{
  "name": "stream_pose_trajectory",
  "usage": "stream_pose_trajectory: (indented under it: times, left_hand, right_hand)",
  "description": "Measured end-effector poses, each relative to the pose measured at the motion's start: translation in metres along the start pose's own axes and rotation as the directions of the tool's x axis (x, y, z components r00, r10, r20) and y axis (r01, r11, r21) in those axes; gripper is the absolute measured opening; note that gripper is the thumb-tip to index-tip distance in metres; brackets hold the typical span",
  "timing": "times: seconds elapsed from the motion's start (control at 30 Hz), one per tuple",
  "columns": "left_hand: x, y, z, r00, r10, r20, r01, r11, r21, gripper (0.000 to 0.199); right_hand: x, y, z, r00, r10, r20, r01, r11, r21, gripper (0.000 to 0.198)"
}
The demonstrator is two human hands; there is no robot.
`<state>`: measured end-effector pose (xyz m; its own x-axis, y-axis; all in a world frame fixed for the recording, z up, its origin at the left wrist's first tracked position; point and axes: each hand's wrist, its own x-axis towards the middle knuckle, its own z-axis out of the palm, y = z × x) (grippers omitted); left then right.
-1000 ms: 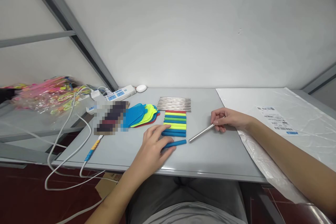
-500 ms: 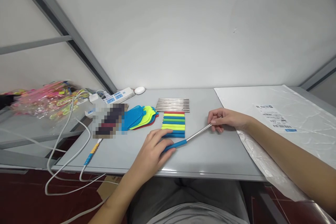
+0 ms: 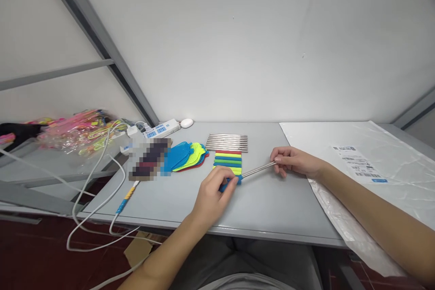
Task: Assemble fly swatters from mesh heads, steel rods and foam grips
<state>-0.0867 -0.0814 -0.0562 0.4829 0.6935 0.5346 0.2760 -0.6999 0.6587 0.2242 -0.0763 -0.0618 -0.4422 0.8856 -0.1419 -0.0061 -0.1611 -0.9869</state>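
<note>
- Nearest: table edge (image 3: 265,231); lap below it cut off by frame bottom.
- L forearm comes up from bottom, angled to the right; L hand (image 3: 212,195) back up, fingers curled over, thumb along near side, gripping blue tube (image 3: 239,179).
- Tube mostly hidden under L fingers; only bits show, incl. R end, just in front of the row of coloured tubes.
- R forearm reaches in from lower right, over white plastic bag (image 3: 401,158); bag cut off at R edge.
- R hand (image 3: 294,161) pinches far end of silver rod (image 3: 258,170) btwn thumb & index; other fingers loosely bent.
- Rod slants down-left, its L end meeting tube's R end; can't tell how far in, if at all.
- Row of coloured tubes (image 3: 228,159) beyond L hand, nearest ones partly covered by it.
- Mesh paddles (image 3: 180,156) left of row, overlapping; lower ones mostly hidden. Item beside them pixelated, unreadable.
- Silver rods (image 3: 227,142) lie side by side just behind row.
</note>
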Motion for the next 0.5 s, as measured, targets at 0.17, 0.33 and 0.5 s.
stream_pose_trajectory:
  times: [0.17,0.33,0.5]
  left_hand:
    - [0.022,0.013,0.002,0.993,-0.021,-0.118,0.01,0.996,-0.092,0.009]
    - [0.042,0.026,0.0,0.958,-0.132,-0.254,0.073,0.971,-0.227,0.014]
    - [0.045,0.022,0.001,0.899,-0.22,-0.379,0.041,0.904,-0.426,0.021]
  right_hand:
    - [-0.002,-0.002,-0.004,0.999,-0.014,-0.043,0.015,1.0,0.021,0.022]
    - [-0.001,-0.004,-0.003,0.996,-0.037,-0.08,0.04,0.998,0.04,0.023]
    - [0.0,-0.002,-0.003,0.997,-0.032,-0.07,0.035,0.999,0.034,0.024]
